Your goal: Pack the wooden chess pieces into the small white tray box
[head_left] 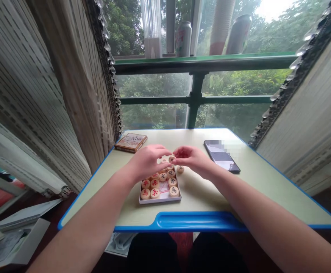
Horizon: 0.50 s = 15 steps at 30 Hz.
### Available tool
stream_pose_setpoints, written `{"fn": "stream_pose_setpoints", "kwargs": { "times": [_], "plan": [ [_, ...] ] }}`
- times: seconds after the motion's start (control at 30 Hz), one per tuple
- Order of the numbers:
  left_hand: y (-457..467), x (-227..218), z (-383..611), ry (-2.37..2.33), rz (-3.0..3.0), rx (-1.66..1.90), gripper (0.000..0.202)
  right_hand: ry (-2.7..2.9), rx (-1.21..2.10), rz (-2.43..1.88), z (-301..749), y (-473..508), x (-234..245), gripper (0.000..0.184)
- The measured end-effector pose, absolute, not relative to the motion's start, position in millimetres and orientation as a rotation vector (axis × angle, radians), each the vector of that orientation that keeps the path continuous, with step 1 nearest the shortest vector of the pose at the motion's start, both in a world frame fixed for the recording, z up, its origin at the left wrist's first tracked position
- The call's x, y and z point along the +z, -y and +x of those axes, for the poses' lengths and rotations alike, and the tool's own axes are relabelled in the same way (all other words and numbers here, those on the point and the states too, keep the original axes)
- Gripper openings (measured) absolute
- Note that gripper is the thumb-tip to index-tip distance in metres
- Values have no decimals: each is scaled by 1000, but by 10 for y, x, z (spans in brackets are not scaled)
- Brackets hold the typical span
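Note:
A shallow open box of round wooden Chinese chess pieces lies on the table. Red-marked pieces, such as the red horse piece, fill its left side; black-marked ones, like the black horse piece, run down the right. Over the box's far left part, my left hand has thumb and fingers apart, hiding some pieces. My right hand is closed at the far right corner, its fingertips on a black-marked chess piece. One loose chess piece rests on the table beside the box, below my right hand.
A flat box lid lies at the table's back left, and a phone to the right. The table has a blue rim with a front trough. Cans and cups stand on the window ledge. Curtains hang on both sides.

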<state>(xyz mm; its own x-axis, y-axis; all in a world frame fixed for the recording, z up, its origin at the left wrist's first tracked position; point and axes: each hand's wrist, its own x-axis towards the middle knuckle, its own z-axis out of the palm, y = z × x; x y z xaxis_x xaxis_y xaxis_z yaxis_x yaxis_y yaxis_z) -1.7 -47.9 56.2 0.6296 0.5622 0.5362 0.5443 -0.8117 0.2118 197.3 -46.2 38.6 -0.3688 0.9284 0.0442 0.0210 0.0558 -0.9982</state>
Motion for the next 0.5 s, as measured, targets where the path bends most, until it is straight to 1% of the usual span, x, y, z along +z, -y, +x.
{"fn": "stream_pose_setpoints", "kwargs": {
  "times": [0.23,0.5],
  "plan": [
    [498,567,7,-961,2717,962,20,1389,1539,-892,1980,476,435,31],
    [478,536,32,-1011,2696,970,15,1198,1640,-882,1963,476,432,35]
  ]
}}
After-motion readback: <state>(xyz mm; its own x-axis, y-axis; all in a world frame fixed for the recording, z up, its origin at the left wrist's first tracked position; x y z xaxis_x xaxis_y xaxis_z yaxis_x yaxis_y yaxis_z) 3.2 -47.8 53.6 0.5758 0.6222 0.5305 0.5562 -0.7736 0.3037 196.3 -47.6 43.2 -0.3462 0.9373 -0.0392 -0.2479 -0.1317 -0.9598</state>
